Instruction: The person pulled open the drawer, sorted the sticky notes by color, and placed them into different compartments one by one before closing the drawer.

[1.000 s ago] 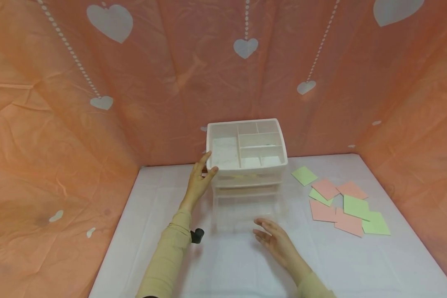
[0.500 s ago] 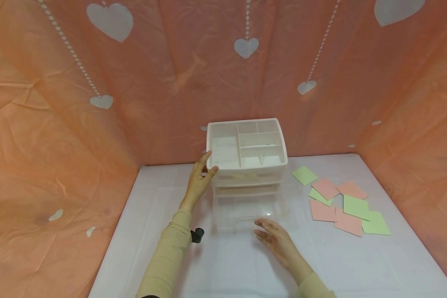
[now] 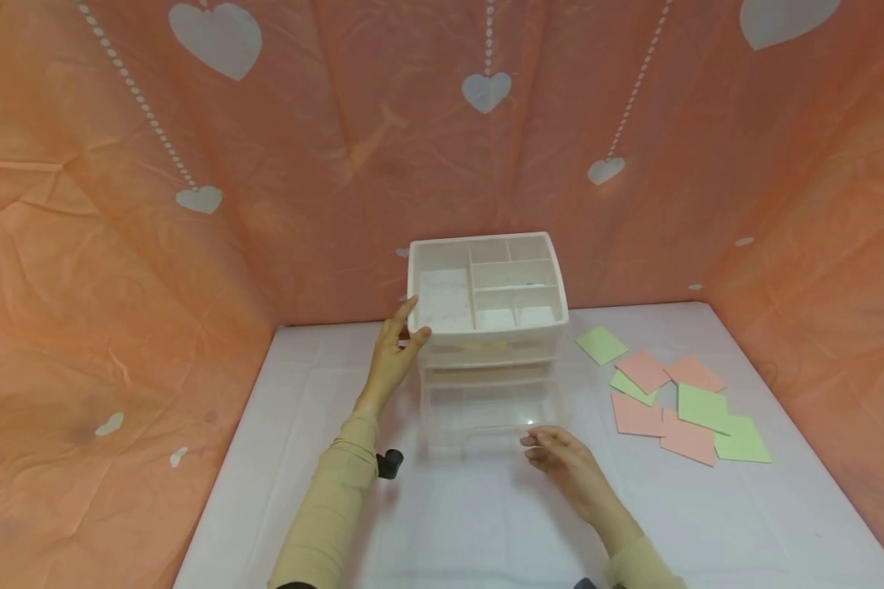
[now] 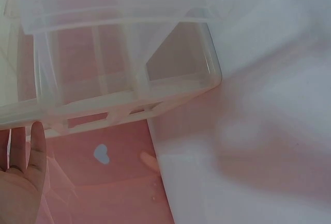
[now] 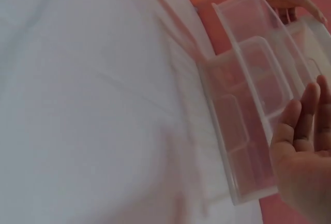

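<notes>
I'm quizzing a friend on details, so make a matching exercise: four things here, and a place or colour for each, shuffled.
1. left hand
2. right hand
3. paper squares
4. backdrop

A. orange, with pale hearts
B. near the pulled-out drawer's front
C. pink and green
D. at the organizer's top rim

Pairs: 1-D, 2-B, 3-C, 4-A

The white compartmented rectangular plastic tray (image 3: 486, 334) is given a smooth, softly matt finish; glossy highlights are shown on the smooth, see-through plastic drawer (image 3: 479, 409). Matt paper is seen in the pink and green square notes (image 3: 702, 406). The orange heart-printed sheet (image 3: 427, 164) and beige cloth sleeves (image 3: 327, 495) are creased.
</notes>
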The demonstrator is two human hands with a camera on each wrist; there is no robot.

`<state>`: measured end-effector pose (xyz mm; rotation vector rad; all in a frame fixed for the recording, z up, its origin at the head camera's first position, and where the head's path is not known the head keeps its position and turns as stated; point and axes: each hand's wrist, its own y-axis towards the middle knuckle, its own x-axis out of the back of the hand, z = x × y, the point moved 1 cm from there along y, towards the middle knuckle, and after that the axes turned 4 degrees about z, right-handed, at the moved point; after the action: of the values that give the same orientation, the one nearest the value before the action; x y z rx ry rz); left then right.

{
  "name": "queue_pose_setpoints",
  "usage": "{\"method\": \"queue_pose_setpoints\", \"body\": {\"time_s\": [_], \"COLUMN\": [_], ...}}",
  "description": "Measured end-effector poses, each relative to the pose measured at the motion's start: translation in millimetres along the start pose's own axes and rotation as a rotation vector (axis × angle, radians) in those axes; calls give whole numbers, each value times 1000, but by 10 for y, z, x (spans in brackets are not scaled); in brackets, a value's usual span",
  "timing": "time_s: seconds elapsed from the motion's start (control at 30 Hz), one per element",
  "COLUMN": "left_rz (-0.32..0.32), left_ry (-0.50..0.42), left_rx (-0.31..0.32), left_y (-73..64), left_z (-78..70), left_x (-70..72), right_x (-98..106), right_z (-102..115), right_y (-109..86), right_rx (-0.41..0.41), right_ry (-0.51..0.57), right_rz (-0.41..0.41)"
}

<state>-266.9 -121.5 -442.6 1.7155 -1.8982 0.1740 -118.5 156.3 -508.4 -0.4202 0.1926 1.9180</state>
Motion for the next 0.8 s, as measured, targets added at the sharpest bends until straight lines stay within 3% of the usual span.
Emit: {"method": "queue_pose_setpoints", "body": {"time_s": [0.2, 0.4, 0.6, 0.8], "left_rz": [-1, -1, -5, -7], "left_ry": [6, -3, -10, -10], "left_rx": [-9, -12, -18, -21], "left_y": [5, -9, -14, -13], "left_z": [11, -1, -12, -12], "left_x": [-4, 0, 3, 1], "right_x": [143, 384, 691, 988], "right_z": [184, 289, 328, 385], "right_y": [-61, -127, -197, -276], "right_rx": [110, 165, 151, 76], "right_ry": [8, 57, 62, -6], "right_rz": [1, -75, -223, -387]}}
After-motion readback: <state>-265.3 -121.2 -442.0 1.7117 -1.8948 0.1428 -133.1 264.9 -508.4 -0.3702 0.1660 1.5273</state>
